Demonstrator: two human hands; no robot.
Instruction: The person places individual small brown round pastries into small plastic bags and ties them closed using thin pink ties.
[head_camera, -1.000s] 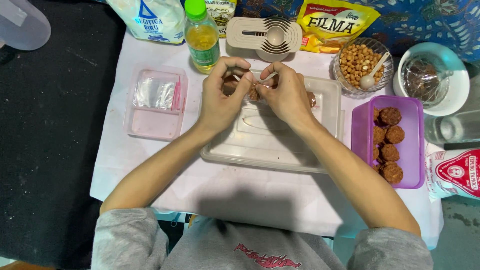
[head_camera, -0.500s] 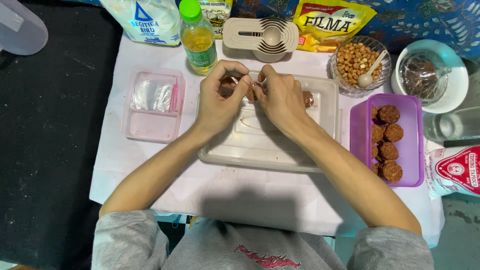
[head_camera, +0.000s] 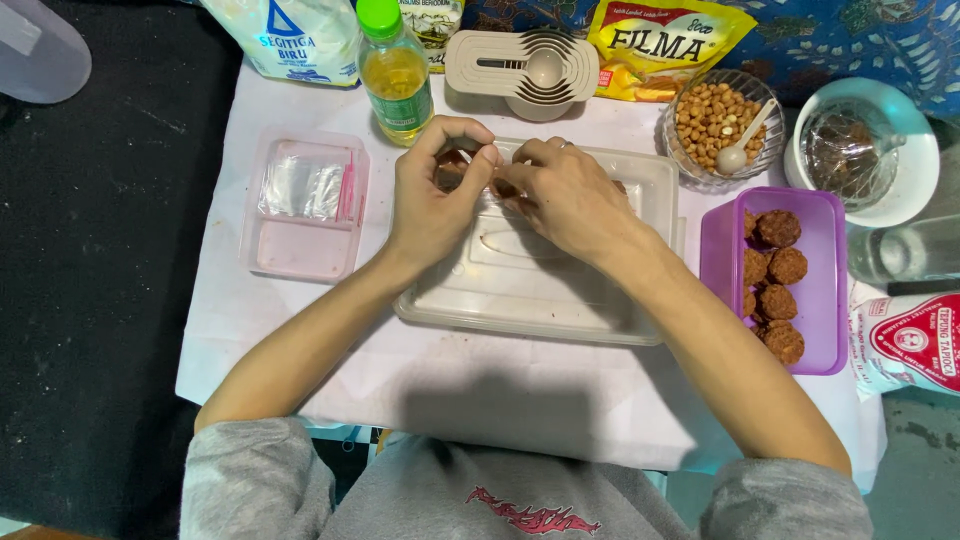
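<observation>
Meeting above the far end of a clear shallow tray, the left hand and right hand have their fingertips drawn together around a small brown lump of dough-like stuff. The left hand's fingers curl narrowly about it, thumb and forefinger pinched at its top; the right hand's fingers close in from the other side, touching the same spot. Whether the right hand truly grips the lump or only presses it cannot be told, since the knuckles hide it. The lump sits between the two hands, just over the tray's far rim.

To the right of the tray, just beside it, stands a purple box with several round brown balls lined up inside. To the left lies a pink lidded box with a clear packet in it. Along the far edge stand a bottle of yellow oil with a green cap, a beige nest of measuring spoons, a glass bowl of peanuts with a white spoon, a white flour bag, a yellow pouch and a white bowl holding a knotted clear bag.

Everything rests on a worktop covered in white, faintly smudged. Dark floor lies to the left, and blue patterned cloth shows at the far right.
</observation>
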